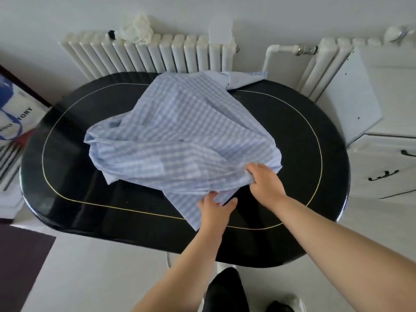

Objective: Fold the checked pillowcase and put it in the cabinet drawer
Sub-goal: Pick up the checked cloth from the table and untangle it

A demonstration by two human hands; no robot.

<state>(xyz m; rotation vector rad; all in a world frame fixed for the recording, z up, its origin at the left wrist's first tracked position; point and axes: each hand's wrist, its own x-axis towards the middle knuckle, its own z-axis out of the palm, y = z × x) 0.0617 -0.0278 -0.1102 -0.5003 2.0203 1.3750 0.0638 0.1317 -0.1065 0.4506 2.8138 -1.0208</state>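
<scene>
Thin, soft checked cloth pillowcase (180, 136) lies rumpled on a glossy, smooth black table (304, 136)

A blue-and-white checked pillowcase (180, 136) lies rumpled across the middle of a glossy black oval desk (67, 176) edged with a thin gold line. At the near edge of the cloth the person's right hand (264, 181) grips a bunched fold, while the left hand (215, 209) holds a hanging corner just below it, thumb spread to the side. Behind the desk a white radiator (157, 52) runs along the wall with a crumpled white cloth (137, 28) on top. A white cabinet (387, 154) with dark drawer handles stands to the right.
</scene>
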